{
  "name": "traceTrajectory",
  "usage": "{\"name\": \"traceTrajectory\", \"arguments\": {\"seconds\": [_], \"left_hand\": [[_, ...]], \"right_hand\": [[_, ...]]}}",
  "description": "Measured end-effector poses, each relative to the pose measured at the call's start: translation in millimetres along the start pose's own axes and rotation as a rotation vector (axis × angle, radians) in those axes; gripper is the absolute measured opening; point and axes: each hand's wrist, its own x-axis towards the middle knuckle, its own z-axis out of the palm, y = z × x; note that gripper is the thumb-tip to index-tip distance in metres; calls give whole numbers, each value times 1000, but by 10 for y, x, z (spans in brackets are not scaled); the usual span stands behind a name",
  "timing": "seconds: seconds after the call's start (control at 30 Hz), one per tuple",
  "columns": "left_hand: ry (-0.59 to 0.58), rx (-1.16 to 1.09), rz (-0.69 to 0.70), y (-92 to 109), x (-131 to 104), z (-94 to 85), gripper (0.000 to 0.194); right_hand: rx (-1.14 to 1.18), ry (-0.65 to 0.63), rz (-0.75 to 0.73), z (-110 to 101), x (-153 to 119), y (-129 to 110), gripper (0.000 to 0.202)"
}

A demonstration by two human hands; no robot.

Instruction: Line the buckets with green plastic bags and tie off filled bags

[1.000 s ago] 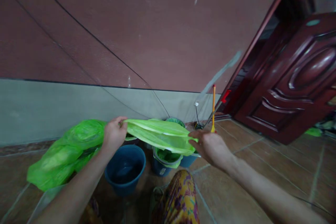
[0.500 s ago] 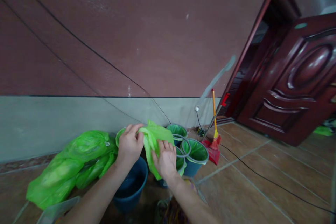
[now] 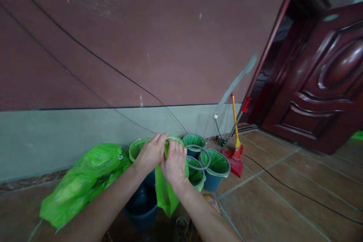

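A green plastic bag [image 3: 167, 193] hangs between my two hands, its mouth partly spread at the top. My left hand [image 3: 151, 152] grips the rim on the left side with closed fingers. On the right, my right hand [image 3: 175, 162] is closed round the rim too, close beside the left. Below and to the left stands a blue bucket [image 3: 141, 211] with no liner showing in it; my left forearm hides part of its rim. Behind my left hand is a bin lined with a green bag [image 3: 138, 147].
Lined bins [image 3: 216, 164] cluster at the right, with a loose grey ring [image 3: 198, 146] lying across their tops. Filled green bags [image 3: 82, 181] lie at the left by the wall. A red dustpan [image 3: 234, 164], a yellow-handled broom [image 3: 236, 121] and a black cable [image 3: 272, 172] are farther right, near the door [image 3: 320, 94].
My hands have come closer together. The green bag, bunched and sticking up before, now hangs down with its mouth opening. The view has shifted slightly.
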Motion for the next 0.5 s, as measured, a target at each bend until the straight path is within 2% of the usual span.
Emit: {"name": "traceTrajectory", "arguments": {"seconds": [0.1,0.2,0.37,0.5], "left_hand": [[-31,69,9,-37,9,-63,43],[-14,107,-55,-100,-26,-71,45],[119,9,-242,-176,-142,11,28],[237,-129,-253,-164,-217,56,24]], "right_hand": [[-5,-73,-14,-85,133,46,23],[58,-85,-20,-145,147,114,25],[185,-73,20,-171,-4,193,26],[148,-123,50,-267,-56,190,24]]}}
